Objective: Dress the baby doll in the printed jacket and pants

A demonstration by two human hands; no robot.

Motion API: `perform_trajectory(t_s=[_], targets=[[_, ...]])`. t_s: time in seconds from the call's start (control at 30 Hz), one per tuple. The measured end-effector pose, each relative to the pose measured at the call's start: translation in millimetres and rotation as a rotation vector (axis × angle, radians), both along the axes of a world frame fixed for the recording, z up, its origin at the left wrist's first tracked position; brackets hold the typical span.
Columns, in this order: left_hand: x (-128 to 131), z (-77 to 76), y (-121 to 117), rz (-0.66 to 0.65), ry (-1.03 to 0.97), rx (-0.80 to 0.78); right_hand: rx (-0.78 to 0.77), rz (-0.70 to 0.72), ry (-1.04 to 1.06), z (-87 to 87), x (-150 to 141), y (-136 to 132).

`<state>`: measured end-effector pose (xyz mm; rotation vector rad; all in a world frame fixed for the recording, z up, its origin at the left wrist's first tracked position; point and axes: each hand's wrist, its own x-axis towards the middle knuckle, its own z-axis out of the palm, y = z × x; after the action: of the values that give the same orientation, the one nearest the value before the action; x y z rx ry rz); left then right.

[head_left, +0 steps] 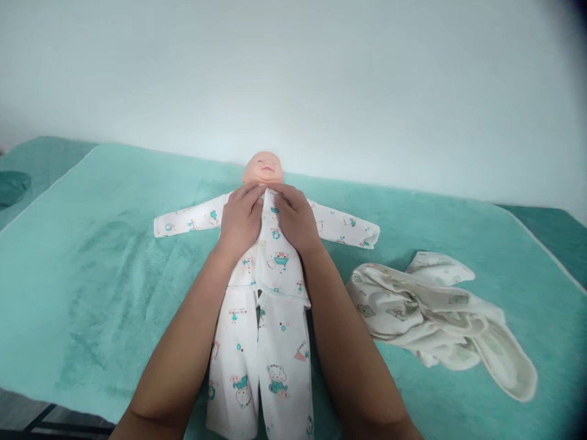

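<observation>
A baby doll [263, 166] lies on its back, head toward the wall, in a white printed baby shirt [279, 269] with both sleeves spread out sideways. Below the shirt's hem, white printed trousers [282, 360] reach toward me, the two legs side by side. At the collar, just under the doll's chin, my left hand [242, 215] is closed on the left front edge of the shirt. My right hand [296, 217] grips the right front edge opposite, its fingertips close to the left ones. Small buttons show down the front. The fingertips partly hide the collar.
A crumpled white baby garment with pale green prints [426, 311] lies to the right of the doll. Everything rests on a green plush cover [119, 275] with some creases at left. Behind it rises a pale wall [293, 73]. Dark metal bars [55, 421] show beneath the near left edge.
</observation>
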<state>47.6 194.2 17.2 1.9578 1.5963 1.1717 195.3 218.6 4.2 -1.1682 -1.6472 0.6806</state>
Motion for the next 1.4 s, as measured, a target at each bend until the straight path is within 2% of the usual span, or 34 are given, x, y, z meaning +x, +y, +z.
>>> perform_trajectory(t_s=[0.2, 0.3, 0.57, 0.97, 1.4], targets=[[3, 2.1, -2, 0.035, -0.013, 0.008, 0.033, 0.042, -0.063, -3.9, 2, 4], [4, 2.8, -2, 0.045, -0.021, 0.014, -0.007, 0.023, -0.063, -2.3, 1, 2], [3, 1.7, -2, 0.032, -0.027, 0.003, -0.1, -0.029, 0.085, 3.9, -1, -4], [4, 0.7, -2, 0.052, -0.082, 0.015, -0.106, -0.059, 0.154, 5.1, -2, -6], [4, 3.2, -4, 0.024, -0.054, 0.005, -0.059, -0.04, 0.171, 5.3, -2, -5]])
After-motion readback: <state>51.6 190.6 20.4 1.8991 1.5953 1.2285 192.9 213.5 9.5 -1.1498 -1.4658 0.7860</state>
